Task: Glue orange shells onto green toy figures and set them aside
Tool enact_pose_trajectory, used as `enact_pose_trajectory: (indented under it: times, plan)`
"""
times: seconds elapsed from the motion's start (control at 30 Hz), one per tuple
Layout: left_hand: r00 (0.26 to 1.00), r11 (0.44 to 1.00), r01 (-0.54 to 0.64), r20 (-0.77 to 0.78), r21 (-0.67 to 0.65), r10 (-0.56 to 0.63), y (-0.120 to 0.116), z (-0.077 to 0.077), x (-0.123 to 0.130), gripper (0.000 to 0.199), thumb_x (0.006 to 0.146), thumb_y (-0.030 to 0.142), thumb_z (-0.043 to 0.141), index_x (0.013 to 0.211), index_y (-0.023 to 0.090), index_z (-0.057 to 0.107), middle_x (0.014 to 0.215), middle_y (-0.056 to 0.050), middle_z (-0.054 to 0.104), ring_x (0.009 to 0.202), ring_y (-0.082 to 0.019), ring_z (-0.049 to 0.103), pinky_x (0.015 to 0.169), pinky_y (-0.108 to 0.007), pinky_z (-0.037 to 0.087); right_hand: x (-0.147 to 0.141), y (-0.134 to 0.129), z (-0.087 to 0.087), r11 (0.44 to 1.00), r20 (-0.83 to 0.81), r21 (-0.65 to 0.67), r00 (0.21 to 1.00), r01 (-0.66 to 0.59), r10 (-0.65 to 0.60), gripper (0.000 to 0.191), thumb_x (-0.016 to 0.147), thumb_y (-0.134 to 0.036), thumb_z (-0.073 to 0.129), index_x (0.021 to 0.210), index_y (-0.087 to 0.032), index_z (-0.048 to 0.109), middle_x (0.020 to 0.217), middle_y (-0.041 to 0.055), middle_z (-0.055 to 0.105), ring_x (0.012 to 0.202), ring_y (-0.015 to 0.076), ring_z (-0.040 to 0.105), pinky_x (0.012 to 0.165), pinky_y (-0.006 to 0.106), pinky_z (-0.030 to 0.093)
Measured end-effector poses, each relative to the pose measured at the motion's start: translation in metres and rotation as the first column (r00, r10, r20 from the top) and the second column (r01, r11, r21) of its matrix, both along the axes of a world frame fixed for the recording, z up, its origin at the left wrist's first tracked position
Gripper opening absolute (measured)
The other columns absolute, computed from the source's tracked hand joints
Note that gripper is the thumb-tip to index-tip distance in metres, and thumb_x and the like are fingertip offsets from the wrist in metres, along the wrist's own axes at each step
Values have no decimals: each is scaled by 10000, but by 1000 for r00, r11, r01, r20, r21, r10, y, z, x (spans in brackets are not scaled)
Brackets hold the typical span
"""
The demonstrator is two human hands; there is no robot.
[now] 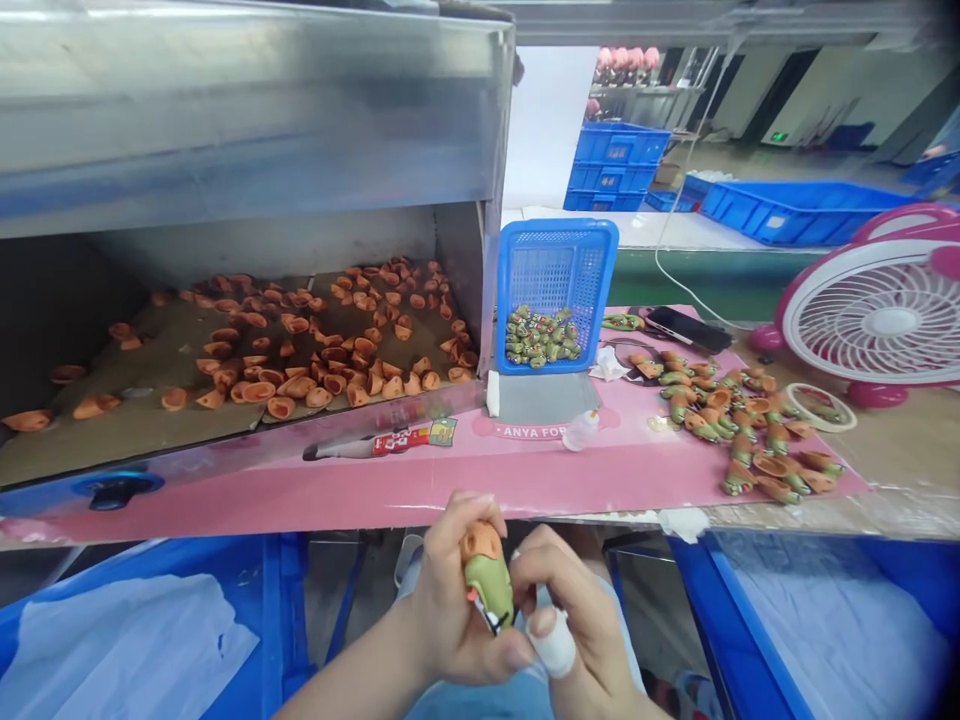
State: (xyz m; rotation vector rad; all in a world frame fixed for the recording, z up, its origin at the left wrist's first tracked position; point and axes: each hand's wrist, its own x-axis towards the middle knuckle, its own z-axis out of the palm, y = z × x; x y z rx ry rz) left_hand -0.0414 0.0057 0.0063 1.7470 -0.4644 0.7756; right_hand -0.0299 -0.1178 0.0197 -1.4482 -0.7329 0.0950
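My left hand is closed around a small green figure with an orange piece on its top end, held over the front edge of the pink mat. Close on its right, my right hand has its fingers curled, with white wrapping on the thumb. Whether anything is between its fingers is hidden. Several green figures with orange pieces lie at the right of the mat. A small white bottle rests on the mat's middle.
A metal box at the left holds many orange pieces. Behind the mat, a blue basket contains green figures. A black phone and a pink-white fan are at the right. Blue bins flank my lap.
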Motion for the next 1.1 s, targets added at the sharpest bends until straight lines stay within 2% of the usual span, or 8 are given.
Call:
enact_pose_trajectory:
  times: [0.17,0.27,0.33,0.43,0.57,0.67,0.83,1.1]
  plan:
    - [979,924,-148,182,354,87,8,-5,7,722,701,517,468,1254,130,213,873,-83,398,723,-195,414,592,-341,369,10,-2,7,967,-362,-83,912,-239,194,282,824,-412,404,698,-166,461,670,-4,414,614,112,369,569,237,321]
    - [992,917,-80,117,392,36,12,-6,4,726,710,578,398,1266,146,222,913,-97,404,780,-216,416,647,-356,377,15,-6,8,942,-431,-103,868,-321,248,228,830,-383,410,755,-170,446,700,-10,417,632,106,366,574,220,326]
    - [999,959,-36,-6,281,39,13,-4,-1,705,699,612,373,1240,173,271,955,-102,405,832,-231,413,694,-366,373,19,-11,10,938,-360,-197,911,-286,202,211,833,-366,415,751,-174,445,706,-14,411,633,102,367,572,214,318]
    - [924,989,-118,-373,-83,79,15,4,-6,383,772,480,393,1056,224,408,895,-57,429,771,-179,423,653,-301,367,25,-19,15,901,-262,-362,954,-240,149,178,845,-325,404,748,-181,446,664,-28,416,596,94,373,543,209,293]
    - [660,899,-60,-693,-434,-290,17,19,-2,187,826,337,392,717,188,426,568,41,386,481,-79,292,455,-206,241,32,-25,21,826,-152,-518,974,-223,167,155,813,-275,463,695,-177,441,605,-43,388,553,86,341,504,203,260]
    - [536,821,17,-688,-570,-489,14,26,3,198,790,291,486,659,162,413,573,44,445,433,-43,233,416,-197,167,33,-25,18,837,-136,-510,979,-200,151,114,788,-256,503,716,-172,476,602,-43,400,546,83,340,494,200,269]
    - [465,700,-48,-636,-713,-616,5,24,3,212,805,309,451,670,146,464,479,70,329,396,-34,193,390,-194,112,29,-27,5,941,-240,-319,970,-115,37,174,809,-308,479,921,-178,506,703,-1,521,580,100,441,539,217,355]
    - [459,653,-109,-620,-750,-636,-1,25,0,164,735,250,570,663,131,482,549,56,367,427,-16,194,368,-142,117,38,-34,6,878,-248,-392,951,-274,185,181,837,-350,418,784,-178,444,627,-30,469,552,87,417,510,205,326]
